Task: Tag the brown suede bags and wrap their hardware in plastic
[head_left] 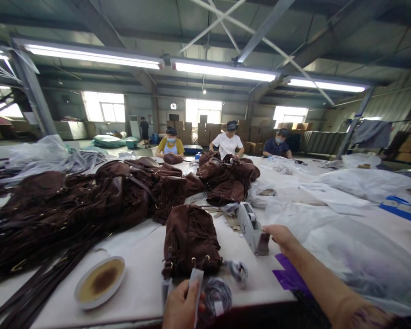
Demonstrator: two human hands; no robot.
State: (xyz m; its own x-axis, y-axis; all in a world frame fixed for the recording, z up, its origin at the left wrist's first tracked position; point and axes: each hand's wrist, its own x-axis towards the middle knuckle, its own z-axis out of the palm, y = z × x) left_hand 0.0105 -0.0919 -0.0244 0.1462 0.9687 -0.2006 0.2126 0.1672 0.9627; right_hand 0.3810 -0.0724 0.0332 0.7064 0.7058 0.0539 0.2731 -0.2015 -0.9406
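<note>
My left hand (182, 304) is closed on a pale strip (196, 288) at the table's front edge, just below a dark brown fringed bag (192, 237). The bag lies on the white table with gold rings along its lower side. My right hand (280, 234) reaches to the near end of a grey tape dispenser (251, 228); its fingers are at the dispenser's end, and whether they grip it is hard to make out. Beside my left hand lies a coiled, wrapped strap (218, 294), with a smaller wrapped bundle (238, 270) behind it.
A white dish (100, 282) with a brown-stained yellow content sits front left. Brown bags (102, 196) are heaped on the left and centre. Clear plastic (349, 246), purple pieces (289, 274) and a blue item (399, 208) lie right. Three people (230, 144) are across the table.
</note>
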